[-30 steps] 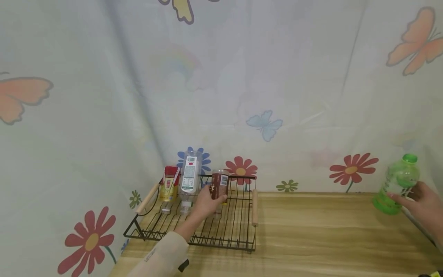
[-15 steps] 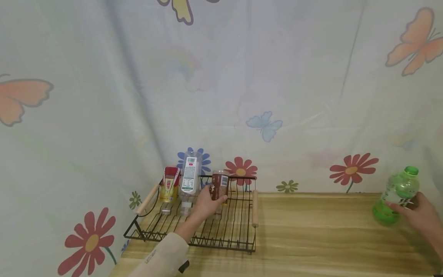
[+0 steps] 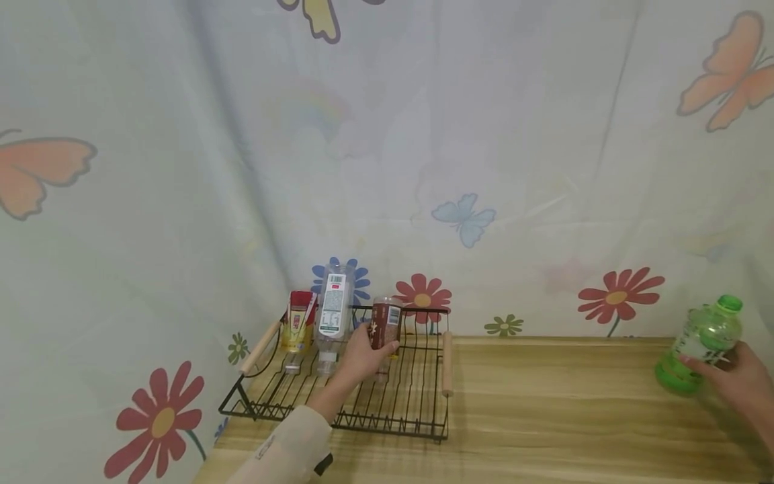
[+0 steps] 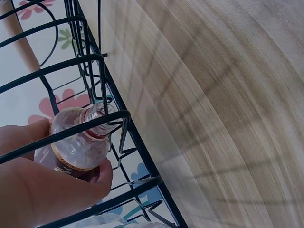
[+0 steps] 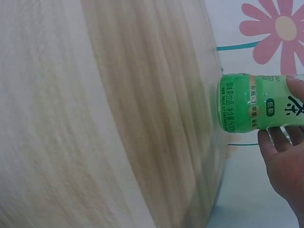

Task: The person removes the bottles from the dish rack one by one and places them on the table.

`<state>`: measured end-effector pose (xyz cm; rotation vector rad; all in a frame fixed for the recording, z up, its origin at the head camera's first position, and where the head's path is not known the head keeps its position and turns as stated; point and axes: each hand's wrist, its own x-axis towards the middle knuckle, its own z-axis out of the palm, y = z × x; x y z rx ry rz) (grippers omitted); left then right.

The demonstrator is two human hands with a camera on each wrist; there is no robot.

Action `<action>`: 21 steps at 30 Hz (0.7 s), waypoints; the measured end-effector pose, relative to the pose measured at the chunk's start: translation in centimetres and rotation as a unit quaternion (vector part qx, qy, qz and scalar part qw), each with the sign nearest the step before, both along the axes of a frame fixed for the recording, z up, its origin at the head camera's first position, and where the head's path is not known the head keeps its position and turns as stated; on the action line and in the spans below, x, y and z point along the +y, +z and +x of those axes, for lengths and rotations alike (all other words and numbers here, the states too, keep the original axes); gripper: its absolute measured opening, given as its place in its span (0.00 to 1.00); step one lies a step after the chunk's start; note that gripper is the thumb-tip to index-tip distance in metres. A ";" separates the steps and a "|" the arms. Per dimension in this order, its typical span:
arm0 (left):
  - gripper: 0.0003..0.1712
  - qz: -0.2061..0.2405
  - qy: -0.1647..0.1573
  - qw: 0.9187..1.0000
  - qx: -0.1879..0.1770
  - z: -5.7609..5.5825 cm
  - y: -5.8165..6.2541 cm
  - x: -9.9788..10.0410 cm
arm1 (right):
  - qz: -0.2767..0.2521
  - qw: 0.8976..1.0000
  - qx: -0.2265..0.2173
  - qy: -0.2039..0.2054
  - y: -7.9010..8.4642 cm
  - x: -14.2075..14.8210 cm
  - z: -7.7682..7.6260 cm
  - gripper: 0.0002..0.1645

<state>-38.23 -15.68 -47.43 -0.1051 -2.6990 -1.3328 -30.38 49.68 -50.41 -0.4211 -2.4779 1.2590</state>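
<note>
My left hand (image 3: 361,355) grips a bottle with a brown label (image 3: 385,323), which stands neck down in the black wire rack (image 3: 417,420). The left wrist view shows its clear neck (image 4: 97,116) among the wires, with thumb and fingers around the body. Far to the right, my right hand (image 3: 739,378) holds a green drink bottle (image 3: 701,343), cap up and slightly tilted. Its green base (image 5: 235,104) is low by the wooden tabletop; whether it touches is unclear. In the right wrist view, fingers curl beneath the bottle and its upper part is cut off.
Left of the brown-labelled bottle, a clear bottle with a white label (image 3: 334,306) and a yellow-and-red bottle (image 3: 297,323) lean inverted in the rack. Wooden handles (image 3: 447,363) flank it. A flowered curtain (image 3: 532,168) hangs behind the wooden table (image 3: 544,403).
The right hand has lowered the green bottle toward the tabletop, and it has shifted slightly right. The left hand stays at the brown-labelled bottle, which keeps its place in the rack.
</note>
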 end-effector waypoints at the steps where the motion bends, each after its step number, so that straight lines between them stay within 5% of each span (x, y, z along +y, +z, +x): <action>1: 0.46 0.002 -0.001 1.000 0.000 0.0 0.0 0.0 | -0.001 1.000 -0.003 -0.006 -0.1 -0.1 -0.1 0.58; 13: 0.46 0.003 0.001 1.000 -0.002 0.1 0.4 0.1 | 0.000 0.999 -0.029 -0.030 -0.2 -0.8 -0.1 0.59; 21: 0.46 -0.002 0.000 1.000 -0.006 0.4 0.6 0.2 | 0.083 0.996 -0.005 -0.013 -0.7 -0.4 0.2 0.49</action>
